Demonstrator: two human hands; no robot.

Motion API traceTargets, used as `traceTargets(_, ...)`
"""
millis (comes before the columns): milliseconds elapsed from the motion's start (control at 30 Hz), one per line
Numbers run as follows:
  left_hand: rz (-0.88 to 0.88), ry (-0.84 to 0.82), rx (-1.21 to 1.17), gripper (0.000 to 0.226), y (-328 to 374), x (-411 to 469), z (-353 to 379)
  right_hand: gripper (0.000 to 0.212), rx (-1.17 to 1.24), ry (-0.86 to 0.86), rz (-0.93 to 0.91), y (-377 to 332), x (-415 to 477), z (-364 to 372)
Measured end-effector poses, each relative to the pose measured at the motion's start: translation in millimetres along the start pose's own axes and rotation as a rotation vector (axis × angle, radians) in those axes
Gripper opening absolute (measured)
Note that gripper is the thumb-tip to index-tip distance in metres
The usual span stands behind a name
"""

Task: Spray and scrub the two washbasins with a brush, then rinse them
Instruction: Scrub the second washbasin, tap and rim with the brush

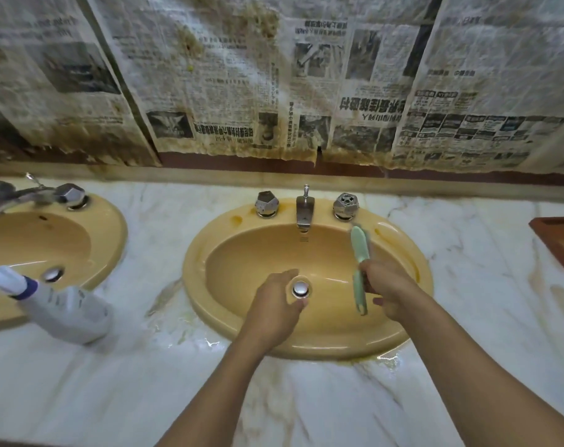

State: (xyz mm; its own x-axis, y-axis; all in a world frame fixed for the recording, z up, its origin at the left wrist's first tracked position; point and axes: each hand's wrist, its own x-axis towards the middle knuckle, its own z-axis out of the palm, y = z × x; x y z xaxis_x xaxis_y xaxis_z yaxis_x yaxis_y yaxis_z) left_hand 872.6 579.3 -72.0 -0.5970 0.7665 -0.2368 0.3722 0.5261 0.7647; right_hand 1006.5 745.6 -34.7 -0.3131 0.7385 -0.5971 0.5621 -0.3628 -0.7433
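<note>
From the head view, a mustard-yellow washbasin (306, 337) sits in the middle of the white marble table (164, 366), and both of the person's hands are inside its bowl. The left hand (274, 304) is low in the bowl, thumb and forefinger curled round the chrome drain stopper (300, 289) at the basin's centre. The right hand (387, 288) is wrapped tight round the handle of a pale green brush (359, 250), whose head points up toward 1 o'clock and lies against the basin's inner wall, just below the right-hand knob (345, 205). At 12 o'clock on the rim stand the tap spout (304, 211) and the left-hand knob (267, 204). A second washbasin (106, 227) of the same colour lies off at 9 o'clock, partly cut by the edge. A white spray bottle (64, 312) lies tipped over on the table by that basin's near rim. Stained newspaper (225, 91) covers the wall behind. A wooden frame (561, 240) pokes in at 3 o'clock.
</note>
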Motion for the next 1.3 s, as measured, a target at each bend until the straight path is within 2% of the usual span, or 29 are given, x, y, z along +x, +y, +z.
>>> traceTargets(67, -0.017, 0.201, 0.119, 0.048, -52.0, -3.4, -30.4, 0.027, -0.202, 0.021, -0.025, 1.5, 10.4, -12.5)
traceTargets(167, -0.084, 0.375, 0.258, 0.05, -121.9, -12.8, -73.3, 0.019, -0.779, 0.036, -0.047, 4.1, 25.8, -33.5)
traceTargets(233, -0.12, 0.356, 0.315, 0.065, -151.5, -14.0, -92.9, 0.013, -1.197, -0.016, -0.134, 4.4, 30.6, -42.9)
traceTargets(300, -0.104, 0.297, 0.383, 0.072, -169.1, -10.3, -99.2, 0.009, -1.513, -0.033, -0.236, 4.7, 31.6, -47.6)
traceTargets(400, -0.066, 0.292, 0.487, 0.073, -180.2, -5.4, -91.3, 0.02, -1.77, -0.05, -0.365, 3.9, 34.1, -47.8)
traceTargets(500, -0.11, 0.362, 0.458, 0.071, -184.5, -1.8, -88.8, 0.026, -1.85, -0.134, -0.346, -0.2, 49.1, -48.5)
traceTargets(567, -0.132, 0.396, 0.453, 0.069, -187.7, 1.1, -90.0, 0.03, -1.843, -0.126, -0.339, -10.1, 62.9, -44.1)
traceTargets(700, -0.161, 0.405, 0.516, 0.065, -194.9, 4.2, -87.0, 0.055, -1.769, 0.03, -0.667, -41.9, 98.3, -12.2)
traceTargets(767, -0.181, 0.401, 0.543, 0.064, -197.0, 4.3, -86.6, 0.052, -1.841, 0.041, -0.792, -44.1, 109.5, 5.4)
traceTargets(800, -0.187, 0.395, 0.556, 0.065, -197.2, 4.9, -87.0, 0.047, -1.928, -0.006, -0.786, -41.7, 112.5, 10.7)
traceTargets(867, -0.198, 0.388, 0.56, 0.065, -195.4, 5.0, -87.1, 0.041, -2.082, -0.162, -0.64, -33.0, 114.1, 15.9)
traceTargets(900, -0.201, 0.39, 0.557, 0.065, -194.2, 4.8, -86.9, 0.04, -2.119, -0.225, -0.558, -31.0, 114.0, 17.4)
traceTargets(933, -0.206, 0.392, 0.559, 0.065, -193.4, 4.9, -86.8, 0.04, -2.129, -0.235, -0.559, -33.4, 114.3, 20.8)
traceTargets(1033, -0.231, 0.39, 0.57, 0.065, -192.0, 5.2, -87.1, 0.044, -2.046, -0.07, -0.912, -52.4, 123.7, 33.9)
traceTargets(1100, -0.241, 0.391, 0.569, 0.065, -192.0, 5.0, -87.2, 0.049, -2.03, -0.002, -1.036, -54.9, 128.3, 37.1)
traceTargets(1167, -0.243, 0.393, 0.573, 0.065, -193.0, 4.9, -87.1, 0.052, -2.085, -0.047, -0.974, -49.9, 128.8, 36.1)
traceTargets(1267, -0.247, 0.386, 0.575, 0.065, -193.1, 5.1, -87.4, 0.048, -2.162, -0.148, -0.658, -32.1, 122.8, 34.8)
traceTargets(1300, -0.248, 0.384, 0.571, 0.065, -192.8, 5.0, -87.6, 0.047, -2.148, -0.141, -0.658, -30.3, 124.5, 32.4)
